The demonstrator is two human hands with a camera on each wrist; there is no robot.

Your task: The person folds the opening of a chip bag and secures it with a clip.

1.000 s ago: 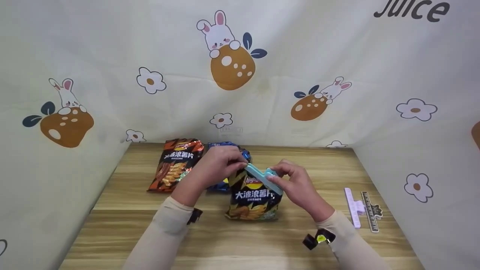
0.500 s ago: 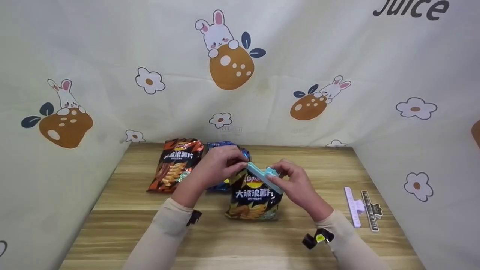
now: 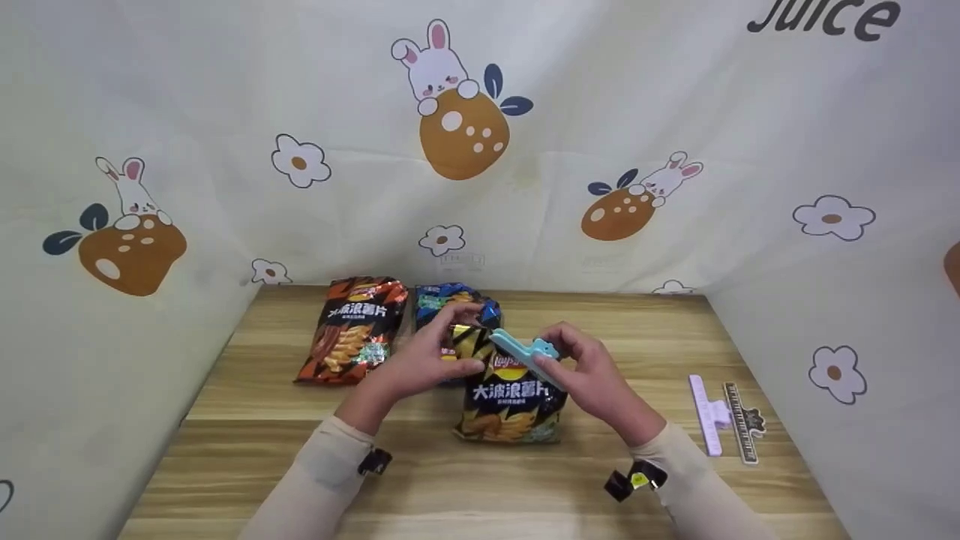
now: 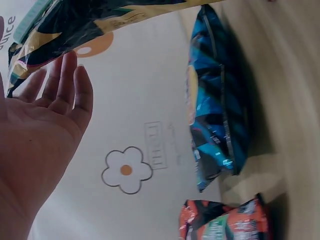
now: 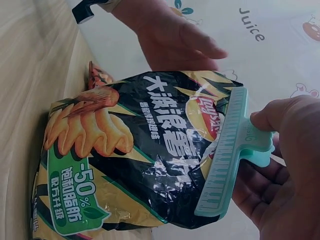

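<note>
A black-and-gold chip bag (image 3: 514,409) stands upright on the table. Across its top edge lies a mint-green ruler-marked bag clip (image 5: 225,155). My right hand (image 3: 600,375) pinches the clip's handle between thumb and fingers. At the bag's upper left is my left hand (image 3: 420,360), its thumb and fingers spread apart with nothing gripped. In the left wrist view the left hand's fingers (image 4: 67,82) reach up beside the bag's corner; whether they touch it, I cannot tell.
An orange-and-black chip bag (image 3: 352,330) sits at the back left, beside a blue chip bag (image 3: 435,296) partly hidden by the left hand. A lilac clip (image 3: 705,416) and a black-patterned clip (image 3: 742,424) lie on the right of the wooden table (image 3: 300,457).
My left hand has let go of the bag's top left corner and shifted slightly left and down, its fingers spreading. The right hand stays on the clip, almost unmoved.
</note>
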